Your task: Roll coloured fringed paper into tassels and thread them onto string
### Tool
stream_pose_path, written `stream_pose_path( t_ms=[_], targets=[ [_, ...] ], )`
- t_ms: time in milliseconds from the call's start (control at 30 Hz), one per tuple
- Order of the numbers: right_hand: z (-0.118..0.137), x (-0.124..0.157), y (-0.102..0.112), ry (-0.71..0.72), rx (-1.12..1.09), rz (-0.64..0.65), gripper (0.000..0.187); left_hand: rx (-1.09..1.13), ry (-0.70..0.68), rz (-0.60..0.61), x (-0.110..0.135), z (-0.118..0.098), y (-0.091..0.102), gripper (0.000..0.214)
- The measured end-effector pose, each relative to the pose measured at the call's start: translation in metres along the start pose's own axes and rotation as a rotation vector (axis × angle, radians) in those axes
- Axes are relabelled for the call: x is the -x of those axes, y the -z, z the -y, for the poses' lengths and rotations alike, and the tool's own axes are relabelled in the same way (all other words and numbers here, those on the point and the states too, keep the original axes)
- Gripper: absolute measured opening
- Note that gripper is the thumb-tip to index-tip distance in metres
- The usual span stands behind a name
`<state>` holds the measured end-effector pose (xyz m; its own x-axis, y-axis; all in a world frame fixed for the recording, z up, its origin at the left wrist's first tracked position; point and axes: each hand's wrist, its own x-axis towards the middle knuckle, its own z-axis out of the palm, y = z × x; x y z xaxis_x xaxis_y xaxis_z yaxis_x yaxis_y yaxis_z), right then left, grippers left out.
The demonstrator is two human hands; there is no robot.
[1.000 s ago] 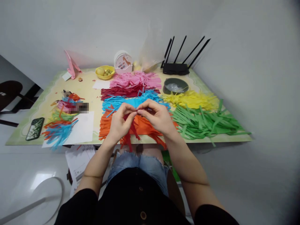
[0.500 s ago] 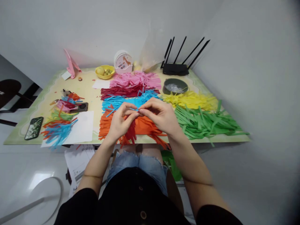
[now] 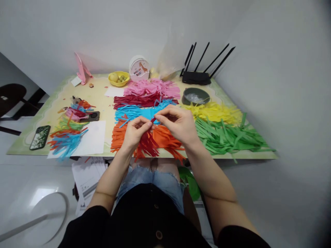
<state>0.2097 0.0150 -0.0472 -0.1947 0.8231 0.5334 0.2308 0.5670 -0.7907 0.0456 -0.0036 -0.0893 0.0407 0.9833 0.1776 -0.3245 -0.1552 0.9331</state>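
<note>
Between my two hands is a dark red paper tassel [image 3: 149, 143], its fringe hanging down over orange fringed paper [image 3: 165, 136]. My left hand [image 3: 137, 132] pinches the tassel close to its top. The fingertips of my right hand [image 3: 177, 122] grip its narrow upper end, a little above and to the right. Just beyond my hands lies blue fringed paper [image 3: 148, 113], with dark red fringed paper [image 3: 139, 101] and pink fringed paper [image 3: 152, 88] behind it. Yellow fringed paper [image 3: 217, 112] and green fringed paper [image 3: 227, 136] are to the right of my right hand.
A dark bowl [image 3: 196, 90] with clear bits inside and a black router [image 3: 196, 78] stand at the back right. Multicoloured finished tassels [image 3: 68, 137] lie at left, near a phone [image 3: 40, 137]. A yellow fruit dish [image 3: 119, 74] sits at the back.
My fingertips have moved slightly apart, and the red twisted end now shows between them. The tassel's fringe has swung a little to the right. The view has shifted slightly.
</note>
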Motion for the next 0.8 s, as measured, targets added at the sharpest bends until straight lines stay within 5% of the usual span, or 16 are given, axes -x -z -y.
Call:
stream_pose_path(
  t_ms=[233,333,433,500,567,633,700,800],
  targets=[
    [-0.002,0.002,-0.015,0.028,0.054,-0.082,0.015,0.063,0.055,-0.084,0.009,0.007,-0.01,0.039],
    [-0.001,0.011,-0.023,0.029,0.057,-0.019,0.014,0.08,0.141,-0.056,0.02,0.009,0.006,0.041],
    [-0.009,0.028,-0.018,-0.068,-0.05,0.094,0.026,-0.031,0.216,-0.151,0.047,-0.001,0.067,0.042],
    [-0.023,0.041,-0.008,-0.153,-0.081,0.057,0.035,-0.283,0.145,-0.441,0.078,-0.019,0.126,0.039],
    [-0.04,0.053,0.001,-0.224,-0.042,-0.02,0.029,-0.76,-0.028,-0.822,0.112,-0.044,0.184,0.031],
    [-0.054,0.062,0.004,-0.292,-0.01,-0.032,0.028,-1.145,-0.167,-1.004,0.136,-0.062,0.227,0.027],
    [-0.062,0.069,0.0,-0.342,0.0,0.003,0.03,-1.298,-0.178,-0.968,0.14,-0.065,0.251,0.022],
    [-0.065,0.074,-0.008,-0.356,0.031,0.043,0.032,-1.444,-0.035,-0.767,0.115,-0.04,0.265,0.016]
  ],
)
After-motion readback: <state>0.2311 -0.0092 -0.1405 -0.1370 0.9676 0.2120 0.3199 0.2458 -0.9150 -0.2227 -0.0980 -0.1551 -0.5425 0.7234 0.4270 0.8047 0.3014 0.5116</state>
